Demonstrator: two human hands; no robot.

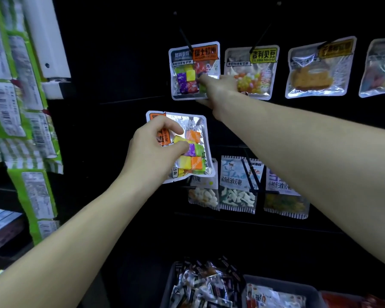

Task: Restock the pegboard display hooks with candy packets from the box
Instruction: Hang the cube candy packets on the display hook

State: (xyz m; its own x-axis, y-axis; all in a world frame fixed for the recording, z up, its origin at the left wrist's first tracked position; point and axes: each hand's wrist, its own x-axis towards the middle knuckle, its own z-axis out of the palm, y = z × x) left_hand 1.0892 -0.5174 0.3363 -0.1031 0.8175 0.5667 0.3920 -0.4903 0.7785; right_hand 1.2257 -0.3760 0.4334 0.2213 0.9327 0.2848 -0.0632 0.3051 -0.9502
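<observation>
I see my left hand (152,147) with its grip clamped on a loose candy packet (187,147), held tilted in front of the black pegboard (120,63), just below the top row. My right hand (218,87) reaches farther, its grip pinching the lower right edge of the hung packet (188,72) on the leftmost hook (185,38). The box (282,285) of packets sits near, at bottom right.
</observation>
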